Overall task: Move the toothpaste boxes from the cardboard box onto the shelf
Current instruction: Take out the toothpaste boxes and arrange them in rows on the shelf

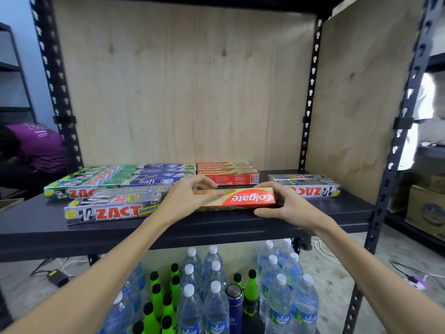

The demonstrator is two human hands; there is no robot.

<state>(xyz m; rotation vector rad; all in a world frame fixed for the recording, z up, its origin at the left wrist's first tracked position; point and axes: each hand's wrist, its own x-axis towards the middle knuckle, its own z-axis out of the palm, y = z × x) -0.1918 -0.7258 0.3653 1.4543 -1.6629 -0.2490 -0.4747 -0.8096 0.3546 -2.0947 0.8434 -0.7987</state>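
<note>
At centre frame, on the dark shelf (313, 213), a Colgate box (240, 200) lies flat, logo upside down. Left hand (185, 196) pinches its left end, right hand (286, 203) clasps its right end; each grip curls round the box.

Between the left hand (190, 196) and the right hand (286, 203) a Colgate box (240, 200) lies on the shelf (216, 227). Zact boxes (110, 208) lie left of the left hand, Safi boxes (159, 175) behind it, more Colgate boxes (227, 173) behind both hands. Two more Zact boxes (310, 186) lie right of the right hand, and bottles (212, 292) stand below the shelf.
</note>
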